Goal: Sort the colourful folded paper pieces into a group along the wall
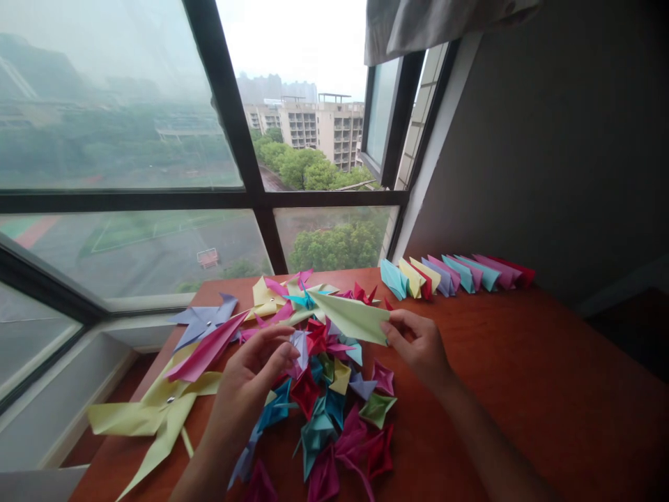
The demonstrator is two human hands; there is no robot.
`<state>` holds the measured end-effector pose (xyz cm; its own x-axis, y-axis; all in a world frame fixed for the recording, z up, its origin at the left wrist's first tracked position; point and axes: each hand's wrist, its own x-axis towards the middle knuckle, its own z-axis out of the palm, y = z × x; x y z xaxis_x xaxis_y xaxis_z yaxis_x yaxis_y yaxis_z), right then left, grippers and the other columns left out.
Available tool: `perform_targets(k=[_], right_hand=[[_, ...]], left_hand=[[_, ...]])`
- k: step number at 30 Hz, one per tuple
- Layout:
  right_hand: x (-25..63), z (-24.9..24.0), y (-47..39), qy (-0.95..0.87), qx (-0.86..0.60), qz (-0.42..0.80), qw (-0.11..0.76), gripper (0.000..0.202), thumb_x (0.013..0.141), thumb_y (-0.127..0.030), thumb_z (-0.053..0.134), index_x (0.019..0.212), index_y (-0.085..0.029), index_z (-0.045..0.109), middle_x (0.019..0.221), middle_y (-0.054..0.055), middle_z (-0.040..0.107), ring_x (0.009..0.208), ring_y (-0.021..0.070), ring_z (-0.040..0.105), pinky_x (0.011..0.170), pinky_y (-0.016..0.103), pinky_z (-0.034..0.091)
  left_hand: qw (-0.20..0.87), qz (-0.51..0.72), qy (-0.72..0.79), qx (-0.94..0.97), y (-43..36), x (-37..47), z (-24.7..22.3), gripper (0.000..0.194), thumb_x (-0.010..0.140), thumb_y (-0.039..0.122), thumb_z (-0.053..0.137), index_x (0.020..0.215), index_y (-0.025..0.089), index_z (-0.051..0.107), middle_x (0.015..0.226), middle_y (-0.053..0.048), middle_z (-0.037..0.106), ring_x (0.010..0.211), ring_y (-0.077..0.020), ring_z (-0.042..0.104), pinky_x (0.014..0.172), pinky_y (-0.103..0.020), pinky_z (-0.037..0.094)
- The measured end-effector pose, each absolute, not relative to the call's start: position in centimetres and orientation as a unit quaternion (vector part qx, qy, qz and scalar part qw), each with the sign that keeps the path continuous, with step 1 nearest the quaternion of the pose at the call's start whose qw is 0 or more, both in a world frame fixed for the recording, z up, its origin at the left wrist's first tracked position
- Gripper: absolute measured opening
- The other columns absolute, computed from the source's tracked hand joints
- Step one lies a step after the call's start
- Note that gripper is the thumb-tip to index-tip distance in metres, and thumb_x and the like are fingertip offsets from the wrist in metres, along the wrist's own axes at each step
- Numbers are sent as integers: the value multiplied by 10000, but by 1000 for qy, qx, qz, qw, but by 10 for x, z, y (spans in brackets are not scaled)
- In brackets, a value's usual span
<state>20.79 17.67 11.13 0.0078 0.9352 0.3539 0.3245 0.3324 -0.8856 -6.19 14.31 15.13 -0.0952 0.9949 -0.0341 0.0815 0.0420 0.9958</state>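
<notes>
My right hand (418, 341) pinches the back end of a pale green paper plane (352, 317), held above the heap with its nose pointing left. To the left, my left hand (264, 362) hovers over the heap's edge with fingers loosely bent, thumb and forefinger apart, nothing between them. Below both hands lie many small folded paper pieces, among them a green one (378, 409), a teal one (316, 434) and a dark red one (306, 392). A pink paper plane (209, 348) rests just beyond my left wrist.
The pieces lie on a reddish-brown table (502, 390). A yellow paper pinwheel (157, 411) and a purple pinwheel (205, 322) are on the left. Several folded paper planes (460, 274) stand in a row at the back right. A window frame (261, 201) borders the far side; a wall (548, 160) is right.
</notes>
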Motion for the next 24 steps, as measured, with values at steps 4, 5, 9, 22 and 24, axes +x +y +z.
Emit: perform_targets(k=[4, 5, 9, 22, 24], right_hand=[[216, 109, 183, -596, -528, 296, 527, 270, 896, -429, 625, 834, -171, 679, 651, 3, 599, 578, 144, 539, 539, 253, 420], [218, 108, 185, -587, -534, 294, 533, 282, 891, -446, 630, 838, -173, 674, 655, 5, 603, 585, 151, 547, 548, 258, 429], [235, 106, 195, -551, -558, 270, 559, 318, 862, -492, 651, 834, -175, 654, 648, 10, 616, 607, 172, 578, 583, 273, 458], [334, 82, 228, -439, -710, 17, 551, 479, 821, -592, 578, 867, -135, 715, 714, 106, 719, 646, 230, 634, 590, 295, 448], [344, 76, 230, -428, -720, 2, 546, 487, 835, -587, 553, 881, -131, 720, 727, 117, 730, 654, 240, 648, 603, 303, 456]], left_hand=[[476, 475, 554, 491, 143, -62, 150, 286, 791, 410, 762, 973, 192, 734, 790, -40, 755, 748, -192, 703, 642, -233, 558], [477, 473, 553, 493, 142, -61, 151, 278, 787, 406, 766, 966, 194, 738, 786, -37, 756, 748, -193, 704, 645, -233, 557], [476, 468, 552, 500, 142, -60, 153, 257, 777, 398, 769, 939, 199, 750, 780, -35, 760, 746, -199, 707, 651, -238, 556], [493, 459, 539, 506, 140, -60, 152, 225, 801, 379, 758, 943, 205, 751, 808, -33, 771, 782, -190, 706, 686, -228, 549], [492, 457, 541, 507, 141, -60, 152, 223, 800, 376, 759, 942, 204, 753, 809, -35, 772, 793, -191, 705, 693, -226, 545]])
